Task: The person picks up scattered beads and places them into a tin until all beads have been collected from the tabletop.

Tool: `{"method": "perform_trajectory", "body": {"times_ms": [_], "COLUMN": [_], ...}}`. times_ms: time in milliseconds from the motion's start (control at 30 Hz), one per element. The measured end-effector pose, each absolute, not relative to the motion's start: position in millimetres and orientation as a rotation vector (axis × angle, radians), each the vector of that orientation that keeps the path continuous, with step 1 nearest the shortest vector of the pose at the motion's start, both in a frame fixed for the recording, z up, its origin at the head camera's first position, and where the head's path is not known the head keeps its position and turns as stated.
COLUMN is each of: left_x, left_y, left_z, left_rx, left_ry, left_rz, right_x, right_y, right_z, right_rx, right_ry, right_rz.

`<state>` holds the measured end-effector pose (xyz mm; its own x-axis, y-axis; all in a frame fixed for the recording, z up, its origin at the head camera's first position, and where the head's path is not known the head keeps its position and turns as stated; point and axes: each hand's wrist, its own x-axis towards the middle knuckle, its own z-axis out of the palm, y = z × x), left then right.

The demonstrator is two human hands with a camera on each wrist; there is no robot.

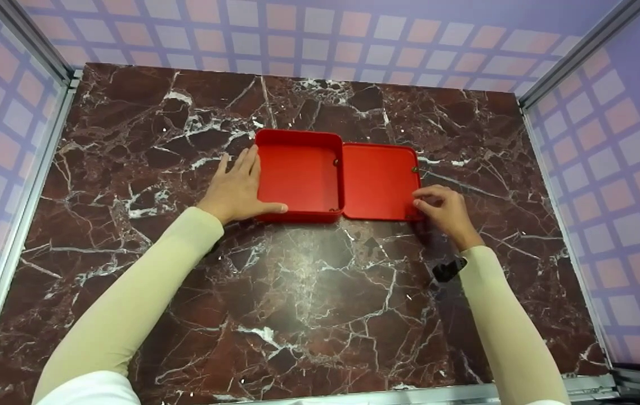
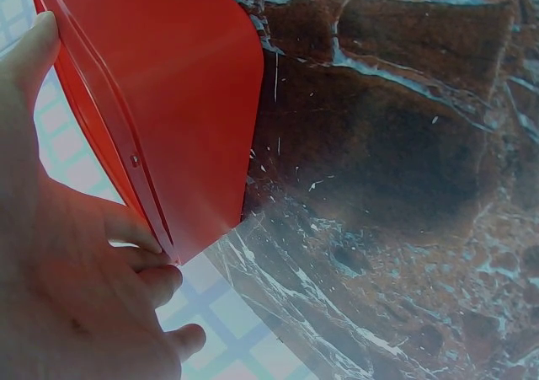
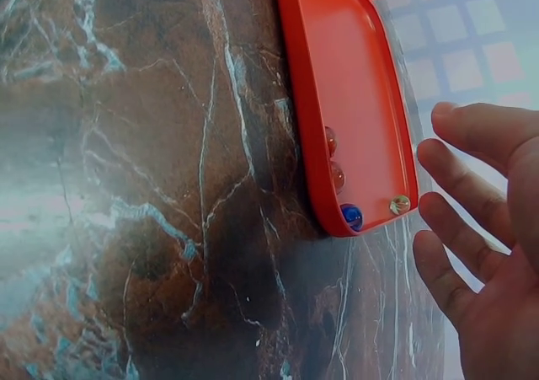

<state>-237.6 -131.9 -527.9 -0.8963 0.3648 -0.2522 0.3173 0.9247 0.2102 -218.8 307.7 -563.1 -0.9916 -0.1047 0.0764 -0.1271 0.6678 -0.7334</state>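
Observation:
A red square box point(image 1: 300, 136) lies open on the marbled table, its flat red lid point(image 1: 379, 180) spread out to the right. My left hand point(image 1: 235, 185) rests against the box's left side with fingers straight, the thumb over the front rim. In the left wrist view, those fingertips touch the rim of the box point(image 2: 194, 102). Beside the lid's right edge is my right hand point(image 1: 443, 208), its fingers relaxed and nothing held. Along the lid's outer edge sit a blue marble point(image 3: 351, 217), a clear yellowish marble point(image 3: 399, 204) and reddish marbles point(image 3: 337, 177).
Dark reddish marble with white veins covers the tabletop point(image 1: 320, 315). Checkered panels point(image 1: 320, 34) enclose the back and both sides, with metal posts at the corners. A small black device point(image 1: 448, 270) is at my right wrist. Small dark round things point(image 1: 336, 162) lie inside the box.

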Motion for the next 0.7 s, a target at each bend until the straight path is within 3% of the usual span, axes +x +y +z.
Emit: {"method": "perform_trajectory", "body": {"times_ms": [700], "left_x": [-237.8], "left_y": [-132.3], "left_z": [-527.0], "left_rx": [0.503], "left_ry": [2.785], "left_rz": [0.231], "right_x": [-216.1], "right_y": [310.9], "right_z": [-569.8], "right_rx": [0.328], "right_ry": [-2.98], "right_rz": [1.208]}}
